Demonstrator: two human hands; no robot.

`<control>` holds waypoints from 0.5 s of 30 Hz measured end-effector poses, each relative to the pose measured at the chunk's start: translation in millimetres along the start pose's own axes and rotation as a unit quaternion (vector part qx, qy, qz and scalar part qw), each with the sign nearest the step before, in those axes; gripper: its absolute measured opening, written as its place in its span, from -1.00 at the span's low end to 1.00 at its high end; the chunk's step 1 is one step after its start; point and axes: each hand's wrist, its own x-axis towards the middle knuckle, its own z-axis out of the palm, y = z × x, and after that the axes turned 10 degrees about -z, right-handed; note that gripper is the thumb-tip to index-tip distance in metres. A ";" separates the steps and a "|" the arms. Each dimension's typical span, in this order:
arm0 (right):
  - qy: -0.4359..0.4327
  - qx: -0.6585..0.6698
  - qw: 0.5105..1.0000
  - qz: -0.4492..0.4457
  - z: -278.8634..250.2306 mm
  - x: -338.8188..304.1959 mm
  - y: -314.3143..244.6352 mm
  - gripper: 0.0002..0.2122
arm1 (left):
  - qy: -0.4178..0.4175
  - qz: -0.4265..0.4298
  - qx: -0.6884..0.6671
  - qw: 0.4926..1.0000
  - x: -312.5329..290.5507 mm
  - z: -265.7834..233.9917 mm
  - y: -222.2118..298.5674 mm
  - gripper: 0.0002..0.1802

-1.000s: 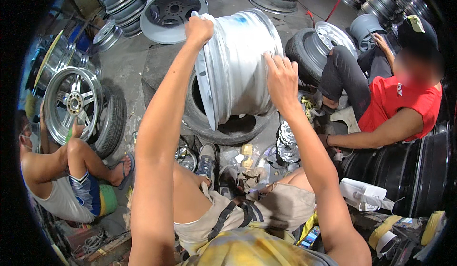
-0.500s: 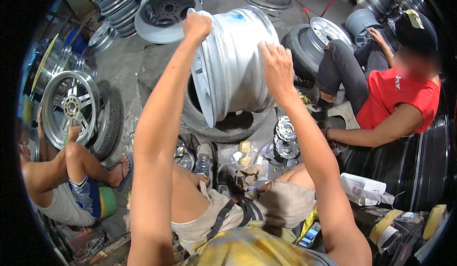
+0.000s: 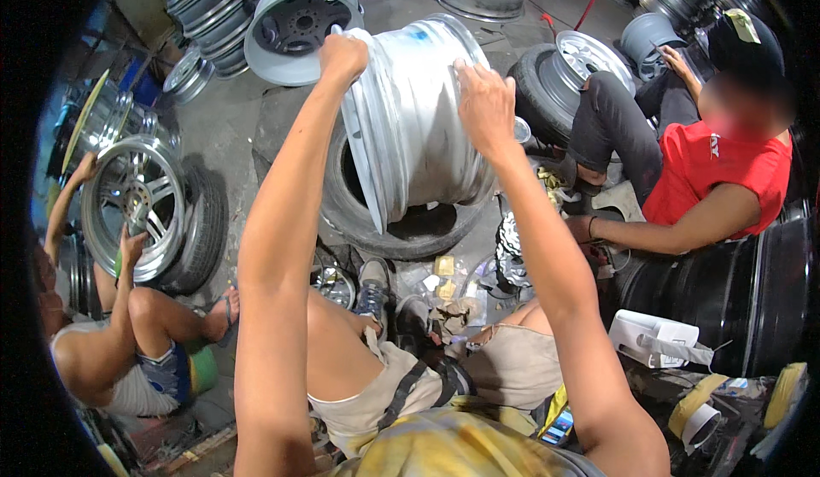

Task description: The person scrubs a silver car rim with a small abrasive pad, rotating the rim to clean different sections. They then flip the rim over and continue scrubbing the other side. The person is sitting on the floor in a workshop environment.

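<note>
In front of me a silver-grey wheel rim (image 3: 414, 127) lies on its side, its barrel facing me, on top of a black tyre (image 3: 389, 242) that lies flat. My left hand (image 3: 343, 57) is closed around the rim's upper left lip. On the opposite lip, at the upper right, the curled fingers of my right hand (image 3: 487, 108) grip the edge. Shiny and dull patches cover the barrel, with a faint blue mark near its top. My hands hide parts of both lips.
At left a person holds a spoked wheel (image 3: 137, 208) beside a tyre. To the right sits a person in a red shirt (image 3: 722, 174), near another rim on a tyre (image 3: 547, 93). Stacked rims (image 3: 205, 16) stand behind. Paper scraps (image 3: 444, 276) litter the floor by my feet.
Both my hands have shifted slightly left along with the rim, which has turned a little. The person at left has raised a hand to the upper edge of the spoked wheel.
</note>
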 end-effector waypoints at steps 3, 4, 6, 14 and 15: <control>0.003 0.030 0.998 0.050 -13.5 -46.7 -32.1 -0.70 | 0.023 -0.026 -0.016 0.999 19.0 -5.3 -16.6 -0.52; 0.002 0.037 0.997 0.064 -19.8 -59.2 -35.2 -0.70 | 0.026 -0.029 -0.026 0.999 14.5 -2.4 -17.6 -0.52; 0.018 0.017 0.998 0.051 -23.2 -59.3 -27.0 -0.70 | 0.030 -0.031 -0.039 0.998 12.9 2.2 -11.2 -0.52; 0.046 0.010 0.998 0.047 -10.7 -34.0 -21.2 -0.68 | 0.011 -0.007 0.005 1.000 25.7 -0.3 -23.7 -0.51; 0.032 0.026 0.997 0.063 -16.6 -51.4 -29.9 -0.66 | 0.033 -0.007 -0.021 0.999 22.1 -2.7 -23.8 -0.51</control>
